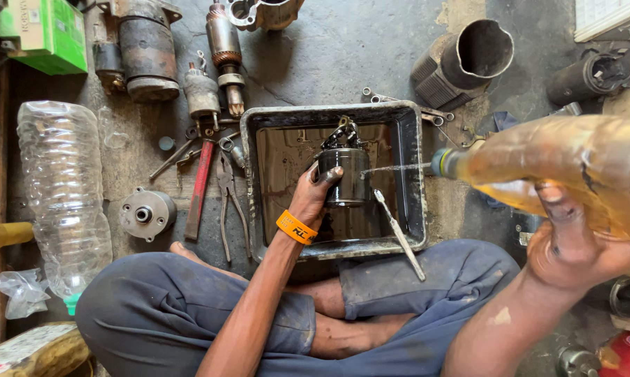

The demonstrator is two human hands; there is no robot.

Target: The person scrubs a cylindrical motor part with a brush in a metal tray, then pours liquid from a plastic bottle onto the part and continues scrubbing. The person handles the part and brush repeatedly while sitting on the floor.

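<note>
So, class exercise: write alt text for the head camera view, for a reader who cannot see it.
Seen from above, a person sitting cross-legged on a concrete floor holds a dark cylindrical metal part in the left hand over a black tray, while the right hand squirts a thin stream from a yellowish plastic bottle onto it. Pliers, motor parts and an empty clear bottle lie to the left.

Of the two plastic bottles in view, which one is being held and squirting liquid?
The amber bottle gripped by the right hand, its jet hitting the dark cylinder. The clear bottle lies untouched on the floor at left.
</note>
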